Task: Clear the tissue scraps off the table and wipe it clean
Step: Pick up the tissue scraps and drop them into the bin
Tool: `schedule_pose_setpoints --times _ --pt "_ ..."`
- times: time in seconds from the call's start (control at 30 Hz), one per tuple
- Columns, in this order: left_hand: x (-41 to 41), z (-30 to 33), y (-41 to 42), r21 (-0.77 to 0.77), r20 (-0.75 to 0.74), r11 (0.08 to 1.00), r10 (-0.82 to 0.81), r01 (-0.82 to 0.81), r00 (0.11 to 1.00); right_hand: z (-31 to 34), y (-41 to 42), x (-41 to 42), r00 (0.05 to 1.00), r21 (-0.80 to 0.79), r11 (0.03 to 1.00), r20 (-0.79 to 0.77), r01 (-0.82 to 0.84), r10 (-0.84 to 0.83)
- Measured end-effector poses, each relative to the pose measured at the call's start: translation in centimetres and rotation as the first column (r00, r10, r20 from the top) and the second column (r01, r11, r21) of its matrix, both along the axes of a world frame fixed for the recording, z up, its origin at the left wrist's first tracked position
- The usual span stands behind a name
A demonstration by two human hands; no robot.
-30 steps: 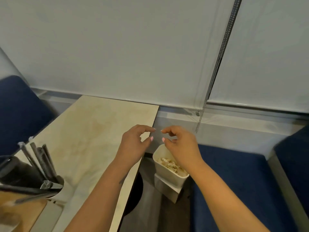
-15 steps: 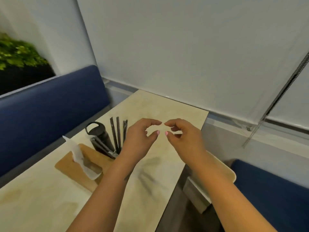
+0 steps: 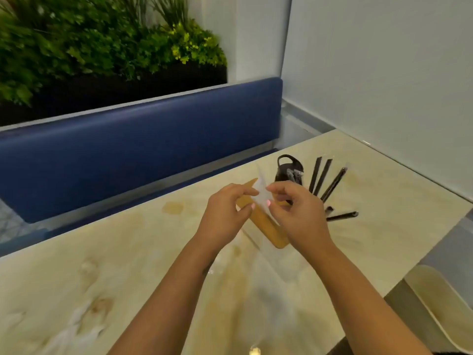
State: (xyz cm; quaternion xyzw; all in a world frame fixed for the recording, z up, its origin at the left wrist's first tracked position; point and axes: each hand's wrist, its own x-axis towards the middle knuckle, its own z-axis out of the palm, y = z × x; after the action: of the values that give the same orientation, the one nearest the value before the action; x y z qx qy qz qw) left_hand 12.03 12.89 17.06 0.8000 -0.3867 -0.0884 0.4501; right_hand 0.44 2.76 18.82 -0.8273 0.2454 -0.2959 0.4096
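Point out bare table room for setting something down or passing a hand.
Bare: the broad table stretch left of the forearms, up to the blue bench; also the far right corner by the wall. Crowded: around the wooden tissue box beneath the left hand and right hand, with the black bottle and wrapped utensils behind.

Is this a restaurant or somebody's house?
Probably a restaurant or cafe booth. A long blue padded bench runs beside a marble-look table, a holder of wrapped black cutlery stands on it, and a planter of greenery sits behind the seat.
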Motion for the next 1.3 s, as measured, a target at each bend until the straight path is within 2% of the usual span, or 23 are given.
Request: schedule_pose_setpoints --times 0.13,0.37,0.6,0.73,0.87,1.0,1.1,1.2,1.3 --pt "3.0 -2.0 6.4 0.036 0.004 0.995 0.093 -0.093 0.996 -1.8 4.3 4.0 0.993 -0.003 0.997 -0.087 -0.074 0.073" --pt "6.4 -5.5 16.3 0.117 -0.025 0.961 0.253 -0.249 0.967 -4.2 11.7 8.8 0.971 0.044 0.975 -0.087 -0.219 0.222" --pt "7.9 -8.8 26.2 0.208 -0.053 0.881 0.444 -0.425 0.895 -6.7 18.7 12.5 0.91 0.14 0.918 -0.139 -0.372 0.39" --pt "8.1 -11.0 30.0 0.332 -0.058 0.812 0.525 -0.479 0.849 -7.6 21.0 13.6 0.879 0.171 0.888 -0.15 -0.427 0.452" --pt "8.3 -14.0 31.7 0.512 -0.021 0.746 0.506 -0.426 0.862 -8.5 22.0 14.1 0.857 0.168 0.872 -0.172 -0.46 0.485" --pt "8.0 -16.0 31.5 0.741 -0.014 0.62 0.398 -0.258 0.917 -9.6 21.9 14.1 0.852 0.165 0.87 -0.187 -0.464 0.489" --pt "7.6 -16.8 31.0 0.802 0.074 0.551 0.292 -0.231 0.954 -10.4 21.6 14.0 0.85 0.164 0.873 -0.205 -0.459 0.485" --pt "7.9 -17.4 30.9 0.736 0.099 0.612 0.324 -0.288 0.941 -11.1 21.6 14.3 0.848 0.178 0.874 -0.216 -0.453 0.484" --pt "8.3 -18.1 31.1 0.608 0.032 0.72 0.397 -0.333 0.917 -11.7 22.0 14.8 0.834 0.172 0.866 -0.236 -0.469 0.498"
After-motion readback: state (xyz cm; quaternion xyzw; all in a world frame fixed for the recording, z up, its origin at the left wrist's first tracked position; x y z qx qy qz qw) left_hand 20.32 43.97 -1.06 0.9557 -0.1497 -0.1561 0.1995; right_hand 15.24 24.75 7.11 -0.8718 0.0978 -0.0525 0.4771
